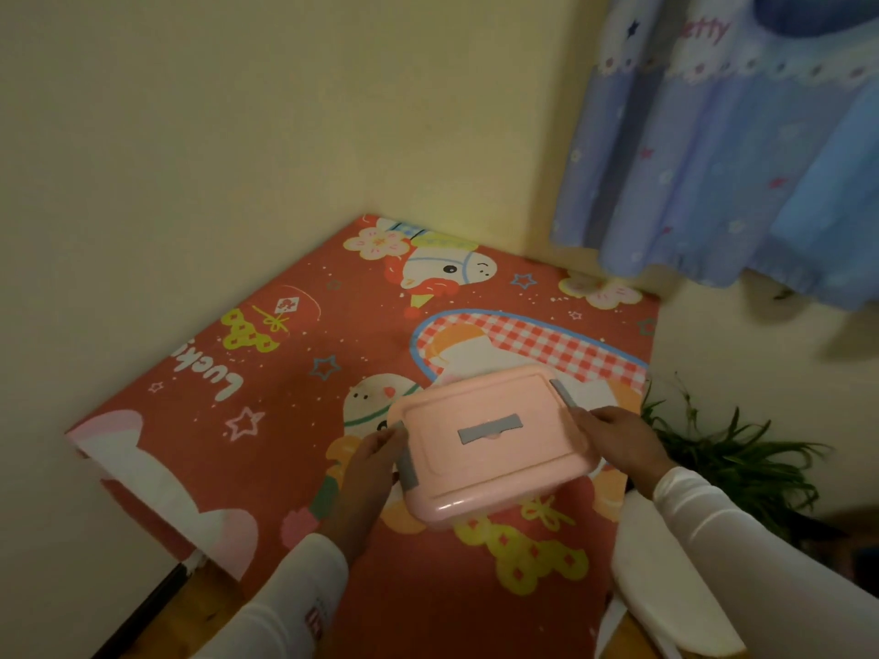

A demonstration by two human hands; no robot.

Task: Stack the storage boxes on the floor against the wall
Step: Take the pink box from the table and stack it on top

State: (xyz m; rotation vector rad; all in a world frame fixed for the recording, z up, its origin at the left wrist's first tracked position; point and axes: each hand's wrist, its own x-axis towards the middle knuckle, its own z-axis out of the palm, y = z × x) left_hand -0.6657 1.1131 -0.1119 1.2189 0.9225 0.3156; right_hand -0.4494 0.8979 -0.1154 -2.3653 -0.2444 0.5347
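— Where is the box?

— The pink box (494, 442) with grey clips is held between two hands above the near right part of the red cartoon mat (285, 420). Whether its base touches the mat I cannot tell.

— How do the hands sit?

— The left hand (368, 463) is closed on the box's left end, fingers against the grey clip there. The right hand (618, 439) grips the right end, just by the other clip. Both sleeves are white.

— And the room around it?

— The mat runs into the corner of two cream walls (190, 159); its far and left edges lie along them. The mat's surface between the box and both walls is bare. Off the mat's right edge stands a green plant (723, 459), close to the right wrist. A blue curtain (742, 149) hangs above the far right corner. Bare wooden floor (204, 620) shows past the near left edge.
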